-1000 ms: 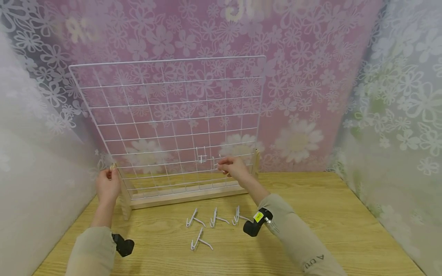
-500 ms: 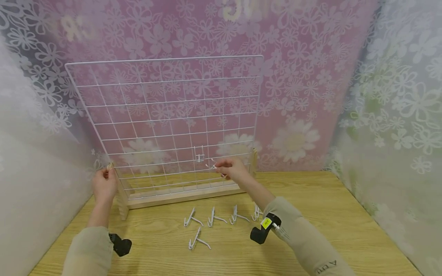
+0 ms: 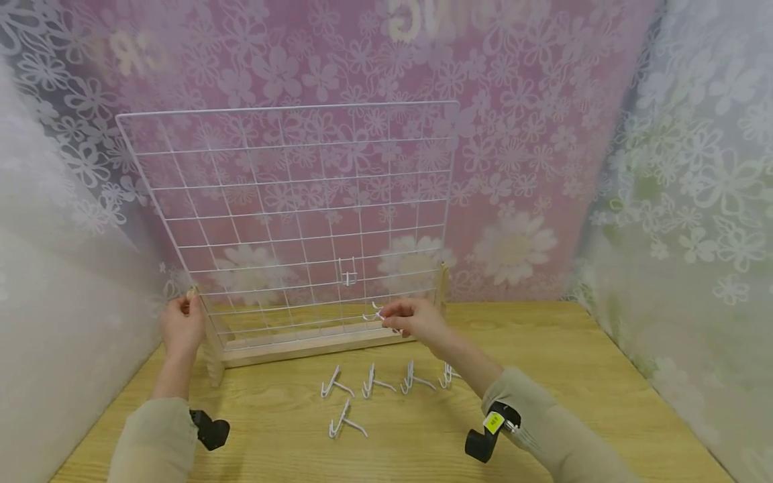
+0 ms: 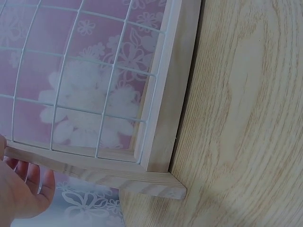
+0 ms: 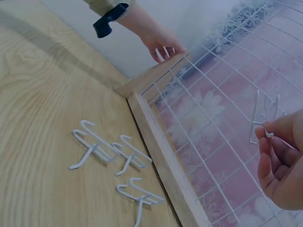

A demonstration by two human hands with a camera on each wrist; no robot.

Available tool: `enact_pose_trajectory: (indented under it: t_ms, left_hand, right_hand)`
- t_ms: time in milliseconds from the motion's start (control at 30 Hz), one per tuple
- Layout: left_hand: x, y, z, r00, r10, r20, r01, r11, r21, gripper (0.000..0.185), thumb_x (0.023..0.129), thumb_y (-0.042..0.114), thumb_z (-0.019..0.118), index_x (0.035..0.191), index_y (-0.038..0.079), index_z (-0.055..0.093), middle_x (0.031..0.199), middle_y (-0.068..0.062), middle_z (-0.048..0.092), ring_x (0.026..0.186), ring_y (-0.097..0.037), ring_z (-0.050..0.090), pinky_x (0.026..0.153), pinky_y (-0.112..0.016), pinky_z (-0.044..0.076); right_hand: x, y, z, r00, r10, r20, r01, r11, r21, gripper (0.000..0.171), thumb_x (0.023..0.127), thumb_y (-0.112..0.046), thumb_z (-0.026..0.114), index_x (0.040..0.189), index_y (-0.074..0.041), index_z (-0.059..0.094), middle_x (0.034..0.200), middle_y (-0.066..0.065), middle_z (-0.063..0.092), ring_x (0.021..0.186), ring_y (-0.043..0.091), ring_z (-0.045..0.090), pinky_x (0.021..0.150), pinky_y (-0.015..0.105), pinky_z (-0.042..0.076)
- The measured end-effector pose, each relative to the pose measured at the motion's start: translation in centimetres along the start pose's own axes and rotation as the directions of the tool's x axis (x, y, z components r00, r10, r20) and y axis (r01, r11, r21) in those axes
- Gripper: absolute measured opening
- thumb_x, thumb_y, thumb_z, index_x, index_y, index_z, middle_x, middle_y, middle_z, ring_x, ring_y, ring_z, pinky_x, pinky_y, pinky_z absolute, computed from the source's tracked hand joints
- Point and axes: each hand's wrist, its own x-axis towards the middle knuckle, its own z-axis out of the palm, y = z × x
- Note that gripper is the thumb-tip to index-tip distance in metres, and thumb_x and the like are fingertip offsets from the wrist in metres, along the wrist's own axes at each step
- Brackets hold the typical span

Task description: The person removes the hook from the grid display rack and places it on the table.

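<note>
Lowered since a second ago, the right hand [image 3: 413, 318] now pinches a white hook [image 3: 374, 314] at the wire grid's [image 3: 290, 208] bottom rows. From the left wrist, the left hand [image 4: 21, 189] steadies the wooden stand [image 4: 156, 177], its grip hidden. From the right wrist, spare hooks [image 5: 113, 156] wait on the bench [image 5: 42, 118], within reach.
</note>
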Motion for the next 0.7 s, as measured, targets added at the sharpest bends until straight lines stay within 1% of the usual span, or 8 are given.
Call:
enact_pose_trajectory:
  t_ms: [67, 200, 300, 467, 567, 700]
  left_hand:
    - [-0.1, 0.0, 0.0, 1.0, 0.004, -0.006, -0.004, 1.0, -0.002, 0.045, 0.099, 0.022, 0.034, 0.119, -0.017, 0.043, 0.108, -0.03, 0.046, 0.1, -0.041, 0.044, 0.087, -0.049, 0.035]
    - [-0.2, 0.1, 0.1, 1.0, 0.012, -0.01, -0.012, 1.0, -0.002, 0.045, 0.099, 0.022, 0.034, 0.118, -0.017, 0.043, 0.106, -0.03, 0.046, 0.099, -0.041, 0.044, 0.087, -0.048, 0.034]
    - [-0.2, 0.1, 0.0, 1.0, 0.011, -0.009, -0.011, 1.0, -0.002, 0.045, 0.099, 0.022, 0.033, 0.118, -0.017, 0.043, 0.107, -0.03, 0.046, 0.099, -0.041, 0.043, 0.088, -0.048, 0.034]
    - [-0.3, 0.1, -0.1, 1.0, 0.011, -0.006, -0.011, 1.0, 0.004, 0.045, 0.099, 0.022, 0.033, 0.119, -0.017, 0.043, 0.107, -0.03, 0.045, 0.1, -0.042, 0.043, 0.089, -0.05, 0.033]
    - [-0.3, 0.1, -0.1, 1.0, 0.017, -0.015, -0.017, 1.0, 0.0, 0.045, 0.099, 0.021, 0.033, 0.119, -0.017, 0.043, 0.107, -0.03, 0.045, 0.1, -0.041, 0.043, 0.089, -0.049, 0.033]
    - [-0.3, 0.1, 0.0, 1.0, 0.021, -0.017, -0.021, 1.0, -0.002, 0.044, 0.099, 0.021, 0.033, 0.118, -0.017, 0.043, 0.106, -0.029, 0.045, 0.099, -0.04, 0.043, 0.087, -0.048, 0.033]
  right_hand:
    - [-0.6, 0.5, 0.0, 1.0, 0.002, 0.008, -0.002, 1.0, -0.009, 0.02, 0.086, -0.008, 0.064, 0.102, 0.002, 0.064, 0.08, 0.002, 0.064, 0.069, 0.017, 0.051, 0.062, 0.027, 0.045]
    - [-1.4, 1.5, 0.1, 0.999, 0.0, 0.036, 0.002, 1.0, -0.03, 0.018, 0.086, -0.007, 0.063, 0.101, 0.002, 0.065, 0.085, 0.008, 0.064, 0.068, 0.016, 0.051, 0.061, 0.026, 0.044]
    - [-2.0, 2.2, 0.2, 0.997, -0.037, 0.064, 0.042, 0.996, -0.074, 0.018, 0.086, -0.006, 0.064, 0.1, 0.004, 0.065, 0.089, 0.011, 0.064, 0.07, 0.015, 0.052, 0.06, 0.025, 0.044]
    - [-3.0, 3.3, 0.6, 0.986, -0.107, 0.128, 0.125, 0.983, -0.135, 0.017, 0.085, -0.005, 0.065, 0.098, 0.005, 0.066, 0.091, 0.009, 0.065, 0.077, 0.014, 0.058, 0.066, 0.025, 0.049]
    - [-3.6, 4.0, 1.0, 0.98, -0.113, 0.163, 0.136, 0.982, -0.135, 0.016, 0.085, -0.005, 0.064, 0.098, 0.006, 0.066, 0.092, 0.013, 0.065, 0.08, 0.014, 0.059, 0.07, 0.026, 0.05]
    - [-4.2, 5.0, 1.4, 0.978, -0.096, 0.184, 0.12, 0.985, -0.125, 0.015, 0.085, -0.003, 0.064, 0.097, 0.005, 0.066, 0.093, 0.016, 0.065, 0.081, 0.019, 0.06, 0.071, 0.026, 0.051]
